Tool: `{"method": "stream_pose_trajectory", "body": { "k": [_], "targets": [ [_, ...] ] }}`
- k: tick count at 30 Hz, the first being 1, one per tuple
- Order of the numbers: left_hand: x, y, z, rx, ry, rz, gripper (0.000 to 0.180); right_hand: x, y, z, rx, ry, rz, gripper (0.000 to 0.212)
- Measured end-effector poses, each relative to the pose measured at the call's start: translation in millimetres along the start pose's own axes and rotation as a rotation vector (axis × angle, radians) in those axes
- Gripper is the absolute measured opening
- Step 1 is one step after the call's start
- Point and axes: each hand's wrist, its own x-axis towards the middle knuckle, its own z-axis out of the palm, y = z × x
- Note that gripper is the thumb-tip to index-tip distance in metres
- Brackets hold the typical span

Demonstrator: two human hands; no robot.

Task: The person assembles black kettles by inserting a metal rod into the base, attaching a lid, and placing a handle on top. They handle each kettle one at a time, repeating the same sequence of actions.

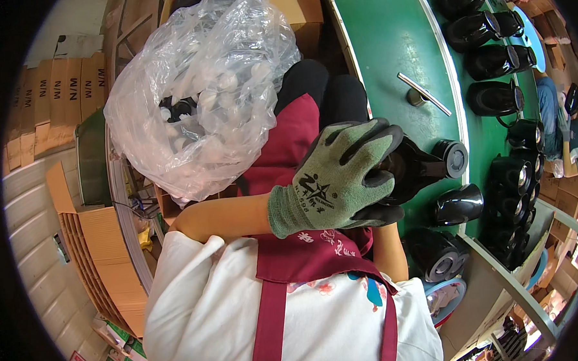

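My left hand point(340, 178) wears a green knit glove with black-coated fingertips. Its fingers curl over a glossy black jug-like vessel point(416, 168), which lies on its side with its round black end point(456, 158) toward the right. The glove covers part of the vessel. My right forearm point(389, 253) reaches up under the left glove, and the hand at its end is hidden. Just right of the held vessel, a shiny black cup-shaped piece point(459, 205) lies on the green bench point(386, 41). Another black vessel point(437, 254) lies nearer my body, its round end showing.
Beyond my hands, a metal rod point(430, 97) rests across a small metal cylinder. Several black jugs point(495, 98) line the bench's right side. A large clear plastic bag point(231, 47) of white and black parts sits left of my lap, with cardboard boxes point(108, 259) farther left.
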Motion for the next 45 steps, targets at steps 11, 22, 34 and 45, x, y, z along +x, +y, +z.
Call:
{"method": "stream_pose_trajectory", "body": {
  "k": [11, 22, 34, 45],
  "targets": [
    [-94, -93, -40, -0.127, -0.189, -0.327, 0.092, 114, -90, -56, 0.049, -0.039, -0.137, 0.059],
    [-115, -105, 63, -0.078, -0.045, -0.379, 0.119, 137, 87, -249, -1.459, 0.242, 0.128, 0.052],
    [-38, -126, 2, 0.228, 0.176, -0.201, 0.080, 150, -132, -31, -1.049, -0.282, -0.205, 0.042],
    [-26, -157, 30, 0.055, -0.472, -0.279, 0.025, 132, -130, -5, -1.060, -0.363, -0.171, 0.057]
  ]
}}
